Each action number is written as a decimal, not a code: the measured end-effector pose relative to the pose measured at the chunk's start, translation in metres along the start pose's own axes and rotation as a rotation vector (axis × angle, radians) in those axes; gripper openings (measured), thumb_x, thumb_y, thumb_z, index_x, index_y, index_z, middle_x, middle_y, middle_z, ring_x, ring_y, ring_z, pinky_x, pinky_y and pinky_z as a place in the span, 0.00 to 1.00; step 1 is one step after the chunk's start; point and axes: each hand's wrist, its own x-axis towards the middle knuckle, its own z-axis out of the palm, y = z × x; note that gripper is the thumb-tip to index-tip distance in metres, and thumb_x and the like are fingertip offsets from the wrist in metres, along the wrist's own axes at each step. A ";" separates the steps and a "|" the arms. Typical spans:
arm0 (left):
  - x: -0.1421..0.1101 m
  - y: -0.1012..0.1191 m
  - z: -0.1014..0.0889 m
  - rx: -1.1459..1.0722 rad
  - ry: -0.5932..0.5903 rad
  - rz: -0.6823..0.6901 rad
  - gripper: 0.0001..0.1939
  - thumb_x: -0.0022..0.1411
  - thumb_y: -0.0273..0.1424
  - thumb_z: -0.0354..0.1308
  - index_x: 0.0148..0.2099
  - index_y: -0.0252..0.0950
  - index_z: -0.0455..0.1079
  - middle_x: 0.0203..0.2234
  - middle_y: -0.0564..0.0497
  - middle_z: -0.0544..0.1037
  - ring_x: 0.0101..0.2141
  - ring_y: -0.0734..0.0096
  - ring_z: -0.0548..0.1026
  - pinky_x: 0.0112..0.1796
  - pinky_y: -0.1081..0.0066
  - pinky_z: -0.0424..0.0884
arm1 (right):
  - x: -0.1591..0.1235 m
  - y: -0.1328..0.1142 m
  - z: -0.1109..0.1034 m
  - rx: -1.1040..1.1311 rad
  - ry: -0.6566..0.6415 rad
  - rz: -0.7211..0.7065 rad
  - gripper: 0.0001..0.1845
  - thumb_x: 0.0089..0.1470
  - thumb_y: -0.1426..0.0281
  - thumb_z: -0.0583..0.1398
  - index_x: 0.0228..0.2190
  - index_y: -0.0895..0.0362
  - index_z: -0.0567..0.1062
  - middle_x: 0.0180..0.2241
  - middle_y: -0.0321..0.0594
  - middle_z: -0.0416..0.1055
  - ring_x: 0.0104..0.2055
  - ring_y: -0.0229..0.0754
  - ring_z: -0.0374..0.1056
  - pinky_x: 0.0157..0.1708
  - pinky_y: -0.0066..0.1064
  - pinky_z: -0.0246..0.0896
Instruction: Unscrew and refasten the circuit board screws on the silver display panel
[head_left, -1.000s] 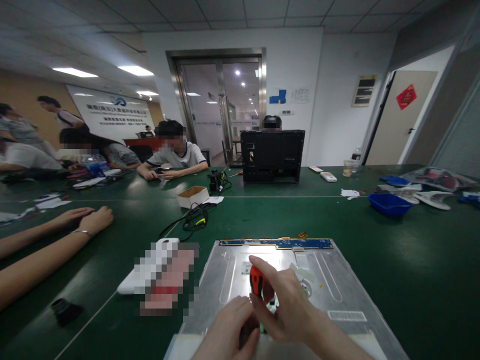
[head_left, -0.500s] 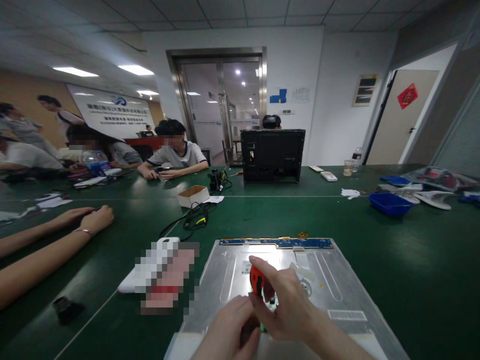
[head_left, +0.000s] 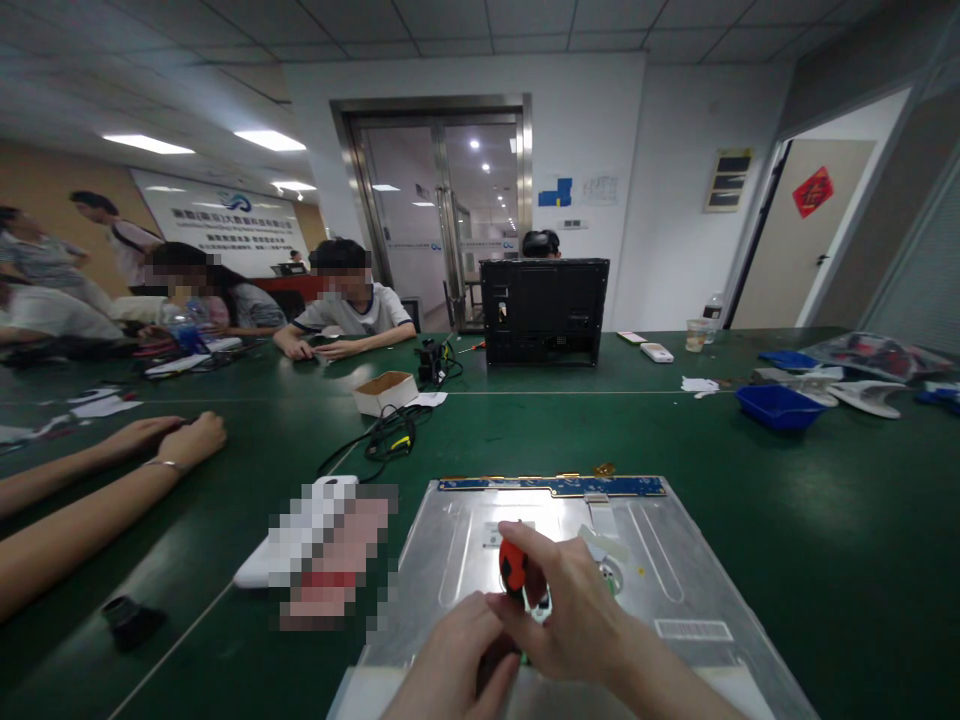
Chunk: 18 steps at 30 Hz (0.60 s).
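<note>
"As the green table (head_left: 840, 500) is so busy, what sits around the work?"

"One open cardboard box (head_left: 386, 397), a tangle of black cable (head_left: 386, 440) and, to the right, a glossy blue tray (head_left: 780, 412). A neighbour's two forearms (head_left: 97, 535) rest at the left."

"What blocks the view?"

"Across the table, one black casing (head_left: 545, 312) hides most of a person (head_left: 541, 243). Nearer, the left hand (head_left: 461, 650) and right hand (head_left: 581, 610) cover the lower end of the one hand tool (head_left: 513, 568)."

"Which grips what?"

"The right pinches the tool's rounded, orange-red and black handle (head_left: 513, 562), above the metal panel (head_left: 690, 590). The left curls close by; whether it grasps anything, I can't say."

"And the panel?"

"Flat and silvery, with two long pressed loops, one barcode label (head_left: 694, 631) and one narrow blue circuit strip (head_left: 510, 486) along its far edge."
</note>
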 end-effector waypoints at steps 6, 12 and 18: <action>-0.001 -0.003 0.002 -0.007 0.006 -0.009 0.17 0.60 0.23 0.53 0.49 0.40 0.74 0.46 0.45 0.79 0.42 0.59 0.77 0.46 0.65 0.71 | 0.002 0.000 -0.002 0.029 -0.018 0.013 0.26 0.63 0.67 0.54 0.61 0.53 0.57 0.30 0.34 0.76 0.21 0.37 0.68 0.23 0.29 0.63; 0.002 0.003 -0.004 -0.069 -0.030 0.055 0.16 0.63 0.24 0.53 0.51 0.39 0.73 0.48 0.43 0.78 0.48 0.57 0.75 0.49 0.65 0.71 | 0.007 -0.004 -0.005 0.083 0.007 -0.022 0.29 0.57 0.75 0.53 0.60 0.56 0.59 0.31 0.35 0.77 0.21 0.35 0.69 0.21 0.27 0.62; 0.002 0.002 -0.002 -0.073 -0.004 0.074 0.17 0.62 0.23 0.54 0.53 0.39 0.73 0.49 0.43 0.78 0.49 0.57 0.76 0.50 0.64 0.71 | 0.006 -0.004 -0.002 0.051 0.049 -0.035 0.28 0.58 0.75 0.52 0.60 0.57 0.58 0.31 0.35 0.77 0.20 0.35 0.68 0.20 0.27 0.62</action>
